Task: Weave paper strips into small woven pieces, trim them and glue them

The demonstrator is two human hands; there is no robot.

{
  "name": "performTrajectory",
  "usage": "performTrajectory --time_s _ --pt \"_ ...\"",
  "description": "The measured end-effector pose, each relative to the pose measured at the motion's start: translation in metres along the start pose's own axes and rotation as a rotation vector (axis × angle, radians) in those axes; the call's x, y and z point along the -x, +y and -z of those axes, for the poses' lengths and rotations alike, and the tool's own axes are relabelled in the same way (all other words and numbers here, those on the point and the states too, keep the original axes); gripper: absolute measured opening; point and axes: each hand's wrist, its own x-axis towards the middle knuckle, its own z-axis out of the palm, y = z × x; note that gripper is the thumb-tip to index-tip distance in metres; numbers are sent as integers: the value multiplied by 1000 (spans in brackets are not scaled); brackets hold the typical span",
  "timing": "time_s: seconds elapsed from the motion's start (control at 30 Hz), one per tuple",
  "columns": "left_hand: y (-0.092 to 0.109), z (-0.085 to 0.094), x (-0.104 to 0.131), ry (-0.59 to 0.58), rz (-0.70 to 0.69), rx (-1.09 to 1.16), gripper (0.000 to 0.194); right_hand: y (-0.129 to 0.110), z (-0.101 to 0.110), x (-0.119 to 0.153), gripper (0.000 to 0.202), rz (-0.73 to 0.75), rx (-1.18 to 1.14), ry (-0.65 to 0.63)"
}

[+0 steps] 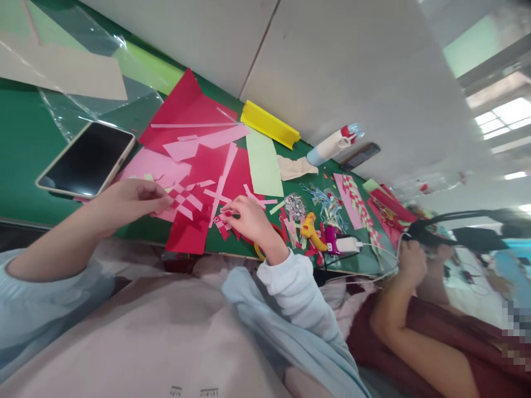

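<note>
My left hand (135, 202) is closed, its fingertips pinching the edge of a pink and red woven paper piece (185, 200) with loose strip ends. A smaller red and pink checked paper piece (222, 225), with a round eye-like spot on it, is held between the thumb and fingers of my right hand (249, 219). Under and beyond both hands lie red paper sheets (211, 166), a pink sheet (155, 166) and cut pink paper strips (224, 179).
A phone (88, 158) lies at the left. Farther back are a yellow plastic holder (269, 124) and a bottle (329, 146). To the right sit a yellow glue gun (313, 232), a purple device with a white plug (332, 241) and another person's hand (411, 262).
</note>
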Motion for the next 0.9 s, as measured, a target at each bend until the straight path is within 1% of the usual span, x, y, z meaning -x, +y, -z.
performTrajectory --time_s 0.1,0.17,0.33,0.43,0.53,0.6,0.7,0.73,0.83,0.9 --pt "-3 2 7 -63 0 -10 39 2 -4 8 32 43 125 -59" --pt "-4 2 11 -91 -5 0 39 1 -7 9 37 59 171 -73" --pt "-10 1 17 -97 -19 18 44 2 -8 7 29 130 257 -78" --pt "-15 1 19 -95 -31 28 46 4 -8 5 32 180 302 -41" --pt "-19 -2 20 -100 -52 51 42 6 -9 4 31 229 318 0" --pt "-21 -4 20 -108 -52 73 40 8 -7 3 22 256 277 -11" --pt "-20 -6 21 -120 -32 105 39 9 -1 1 6 255 152 -84" --pt "-19 -7 22 -124 -27 116 39 9 3 1 5 248 101 -110" --pt "-17 -8 23 -129 -12 148 40 8 14 0 17 241 -59 -160" --pt "-16 -8 24 -134 -2 166 41 6 21 0 21 241 -178 -187"
